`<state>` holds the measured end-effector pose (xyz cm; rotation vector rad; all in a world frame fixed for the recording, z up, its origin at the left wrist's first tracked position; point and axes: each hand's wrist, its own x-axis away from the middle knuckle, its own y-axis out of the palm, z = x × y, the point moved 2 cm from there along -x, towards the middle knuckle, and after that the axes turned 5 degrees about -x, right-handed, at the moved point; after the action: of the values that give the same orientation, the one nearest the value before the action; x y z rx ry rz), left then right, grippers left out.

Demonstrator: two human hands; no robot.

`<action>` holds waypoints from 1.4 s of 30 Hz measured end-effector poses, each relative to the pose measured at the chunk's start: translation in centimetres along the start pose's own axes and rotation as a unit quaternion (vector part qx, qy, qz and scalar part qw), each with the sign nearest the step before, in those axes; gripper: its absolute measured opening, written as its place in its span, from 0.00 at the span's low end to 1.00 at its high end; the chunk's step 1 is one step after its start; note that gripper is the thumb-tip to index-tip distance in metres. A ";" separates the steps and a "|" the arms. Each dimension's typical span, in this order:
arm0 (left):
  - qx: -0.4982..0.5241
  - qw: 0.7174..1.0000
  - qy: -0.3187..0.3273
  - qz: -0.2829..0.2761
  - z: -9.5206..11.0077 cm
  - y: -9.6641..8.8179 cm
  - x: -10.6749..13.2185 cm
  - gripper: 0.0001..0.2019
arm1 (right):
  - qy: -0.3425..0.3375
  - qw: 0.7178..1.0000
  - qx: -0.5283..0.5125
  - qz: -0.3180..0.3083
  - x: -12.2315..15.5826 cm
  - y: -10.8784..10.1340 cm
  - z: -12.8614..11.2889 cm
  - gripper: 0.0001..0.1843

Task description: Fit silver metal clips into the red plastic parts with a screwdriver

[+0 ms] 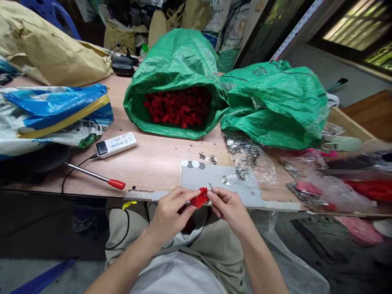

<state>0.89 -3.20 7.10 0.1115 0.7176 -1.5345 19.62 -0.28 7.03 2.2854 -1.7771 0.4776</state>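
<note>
My left hand point(171, 212) pinches a small red plastic part point(199, 198) just in front of the table's near edge, above my lap. Touching the same part from the right, my right hand point(228, 206) is closed on a thin metal pin point(212, 188) that sticks up beside the part. An open green bag point(174, 61) lies on the table behind, full of several red parts point(179, 106) of the same kind. A grey sheet point(214, 179) lies on the table just past my hands, with small metal pieces point(241, 157) scattered over it.
A second green bag point(275, 102) lies to the right. A red-handled screwdriver point(96, 177) and a white remote point(116, 144) lie left on the wooden table point(153, 159). A blue and white sack point(52, 114) sits far left. Clear plastic bags point(321, 183) with red things crowd the right.
</note>
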 end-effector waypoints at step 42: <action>-0.031 0.995 -0.086 -0.049 -6.4 3.8 1.1 0.13 | -0.012 0.813 0.518 0.265 -5.3 -7.6 1.6 0.10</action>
<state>2.06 -0.68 0.05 -0.1037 0.6402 -1.5914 25.94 5.89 3.84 2.2018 -2.5626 1.9349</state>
